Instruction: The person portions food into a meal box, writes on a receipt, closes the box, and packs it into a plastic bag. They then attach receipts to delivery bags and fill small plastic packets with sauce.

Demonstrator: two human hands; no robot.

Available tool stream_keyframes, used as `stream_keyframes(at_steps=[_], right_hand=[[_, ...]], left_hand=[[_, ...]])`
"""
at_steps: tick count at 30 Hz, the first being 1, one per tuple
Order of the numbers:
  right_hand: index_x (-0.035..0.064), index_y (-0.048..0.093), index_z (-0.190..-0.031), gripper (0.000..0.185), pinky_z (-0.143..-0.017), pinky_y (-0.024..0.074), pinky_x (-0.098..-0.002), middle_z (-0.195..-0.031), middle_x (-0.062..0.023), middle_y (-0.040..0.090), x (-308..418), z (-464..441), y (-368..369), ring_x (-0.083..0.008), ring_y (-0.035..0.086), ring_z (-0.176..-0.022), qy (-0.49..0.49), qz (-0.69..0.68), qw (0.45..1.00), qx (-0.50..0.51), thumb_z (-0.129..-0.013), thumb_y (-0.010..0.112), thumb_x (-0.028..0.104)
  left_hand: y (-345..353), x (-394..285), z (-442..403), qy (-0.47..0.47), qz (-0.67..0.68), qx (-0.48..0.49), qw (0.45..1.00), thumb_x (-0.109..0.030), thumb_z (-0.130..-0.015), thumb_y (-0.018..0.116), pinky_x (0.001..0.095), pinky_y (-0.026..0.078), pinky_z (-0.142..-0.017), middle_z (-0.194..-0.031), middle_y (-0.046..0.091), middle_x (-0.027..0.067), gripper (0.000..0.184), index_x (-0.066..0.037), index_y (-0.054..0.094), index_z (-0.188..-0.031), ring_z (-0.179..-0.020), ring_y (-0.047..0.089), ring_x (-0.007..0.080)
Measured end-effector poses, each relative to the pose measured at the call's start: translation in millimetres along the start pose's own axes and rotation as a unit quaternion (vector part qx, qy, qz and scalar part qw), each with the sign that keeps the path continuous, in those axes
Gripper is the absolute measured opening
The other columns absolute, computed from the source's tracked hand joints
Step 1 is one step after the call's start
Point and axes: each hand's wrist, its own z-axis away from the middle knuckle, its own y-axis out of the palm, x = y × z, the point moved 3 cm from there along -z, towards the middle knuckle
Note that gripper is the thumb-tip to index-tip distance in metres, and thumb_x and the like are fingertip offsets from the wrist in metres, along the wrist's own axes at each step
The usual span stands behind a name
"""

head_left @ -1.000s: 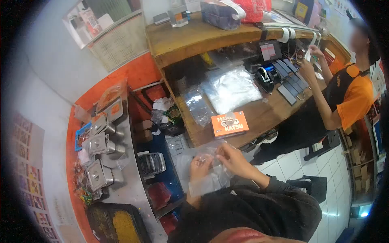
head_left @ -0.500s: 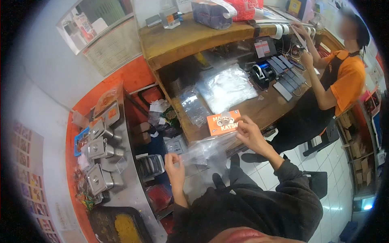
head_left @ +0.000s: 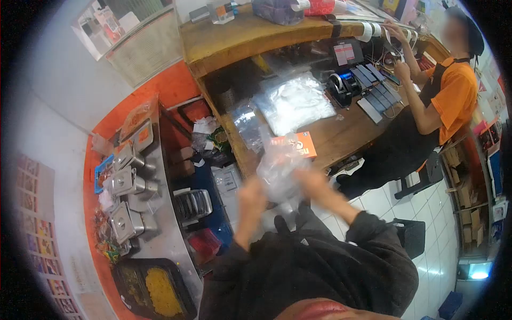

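A clear plastic bag (head_left: 278, 169) is stretched between my two hands, puffed out and crumpled, above the near edge of the wooden counter. My left hand (head_left: 252, 198) is closed on its left side. On the other side my right hand (head_left: 316, 185) grips the bag's right edge; motion smears the fingers of both hands. Behind the bag, an orange box (head_left: 305, 143) with white lettering rests on the counter and is partly covered by the plastic. Just beyond it lies a stack of clear plastic bags (head_left: 301, 104).
A co-worker (head_left: 453, 90) in an orange shirt handles paper slips at the counter's right. Near them are a label printer (head_left: 344, 88) and several phones (head_left: 376, 88). To my left, a steel table (head_left: 160, 213) carries lidded metal containers (head_left: 128, 180) and a dark tray (head_left: 138, 266) with yellow food.
My hands have come closer together, and the bag between them has gone from flat to puffed up and raised, covering part of the orange box. The view has shifted slightly.
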Motion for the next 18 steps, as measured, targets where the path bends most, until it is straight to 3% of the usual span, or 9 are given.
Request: stream_keyframes(at_steps=[2, 5, 6, 9, 11, 14, 16, 17, 18], right_hand=[[0.0019, 0.053, -0.098, 0.012, -0.062, 0.0493, -0.0377, -0.079, -0.0221, 0.058, -22, -5, -29, -0.0323, 0.062, -0.071, 0.144, -0.144, 0.977, -0.060, -0.087, 0.048, 0.002], [0.0026, 0.053, -0.095, 0.012, -0.058, 0.0506, -0.0318, -0.086, -0.0178, 0.063, 32, -10, 0, -0.0234, 0.063, -0.070, -0.182, 0.275, 0.925, -0.192, -0.090, 0.051, 0.014], [0.0030, 0.053, -0.097, 0.014, -0.059, 0.0505, -0.0327, -0.085, -0.0173, 0.063, 37, -11, 12, -0.0237, 0.063, -0.070, -0.215, 0.313, 0.914, -0.144, -0.089, 0.052, 0.014], [0.0043, 0.053, -0.101, 0.020, -0.060, 0.0504, -0.0352, -0.083, -0.0157, 0.063, 21, -41, -56, -0.0247, 0.063, -0.070, 0.061, 0.234, 0.967, -0.085, -0.086, 0.053, 0.016], [0.0051, 0.053, -0.105, 0.024, -0.060, 0.0504, -0.0369, -0.082, -0.0147, 0.063, 40, -45, -52, -0.0253, 0.063, -0.069, 0.050, 0.253, 0.960, -0.105, -0.084, 0.054, 0.017], [0.0064, 0.053, -0.110, 0.032, -0.061, 0.0503, -0.0394, -0.079, -0.0131, 0.063, 35, -36, 30, -0.0262, 0.063, -0.069, -0.157, 0.498, 0.845, -0.117, -0.081, 0.056, 0.019], [0.0065, 0.052, -0.118, 0.040, -0.061, 0.0500, -0.0394, -0.079, -0.0115, 0.063, -20, -49, 52, -0.0272, 0.063, -0.069, -0.022, 0.584, 0.805, 0.104, -0.079, 0.056, 0.017], [0.0074, 0.053, -0.117, 0.043, -0.060, 0.0490, -0.0405, -0.069, -0.0089, 0.061, 1, -56, 19, -0.0261, 0.063, -0.067, -0.074, 0.526, 0.845, 0.064, -0.074, 0.059, 0.013], [0.0084, 0.054, -0.108, 0.038, -0.060, 0.0468, -0.0398, -0.063, -0.0059, 0.059, 32, -72, -9, -0.0240, 0.060, -0.063, 0.037, 0.508, 0.859, 0.051, -0.071, 0.060, 0.009]], left_hand=[[-53, 5, -23, -0.040, 0.033, -0.096, 0.994, -0.002, -0.075, 0.059, 0.0288, 0.045, -0.064, -0.078, 0.059, 0.0116, 0.014, 0.001, 0.056, -0.089, -0.070, 0.056, 0.0206], [11, 0, 2, 0.009, -0.012, -0.038, 0.999, -0.002, -0.078, 0.058, 0.0285, 0.042, -0.060, -0.071, 0.054, 0.0100, 0.006, 0.000, 0.052, -0.081, -0.066, 0.051, 0.0178], [12, -1, 5, 0.009, 0.002, -0.040, 0.999, -0.001, -0.079, 0.057, 0.0285, 0.041, -0.059, -0.069, 0.052, 0.0095, 0.006, 0.000, 0.051, -0.079, -0.064, 0.049, 0.0169], [-53, 2, -16, -0.060, 0.030, -0.128, 0.990, -0.001, -0.082, 0.056, 0.0282, 0.038, -0.055, -0.062, 0.046, 0.0079, 0.014, -0.001, 0.047, -0.071, -0.060, 0.044, 0.0140], [-59, -19, -22, -0.026, 0.007, -0.133, 0.991, -0.001, -0.083, 0.055, 0.0281, 0.036, -0.053, -0.057, 0.043, 0.0069, 0.020, -0.002, 0.045, -0.066, -0.058, 0.040, 0.0122], [-22, -51, -12, 0.073, -0.056, -0.083, 0.992, -0.004, -0.080, 0.051, 0.0342, 0.040, -0.056, -0.065, 0.048, 0.0117, 0.007, -0.002, 0.049, -0.074, -0.057, 0.047, 0.0202], [-6, -50, -5, 0.267, -0.244, -0.058, 0.931, -0.011, -0.078, 0.047, 0.0397, 0.043, -0.060, -0.078, 0.054, 0.0150, 0.014, -0.004, 0.054, -0.088, -0.066, 0.055, 0.0309], [-39, -53, -18, 0.175, -0.150, -0.011, 0.973, -0.015, -0.081, 0.044, 0.0438, 0.044, -0.066, -0.088, 0.056, 0.0149, 0.023, -0.006, 0.054, -0.099, -0.077, 0.056, 0.0356], [-68, -49, -29, 0.109, -0.267, -0.059, 0.956, -0.014, -0.079, 0.047, 0.0423, 0.044, -0.069, -0.090, 0.056, 0.0150, 0.025, -0.005, 0.055, -0.101, -0.081, 0.055, 0.0346]])
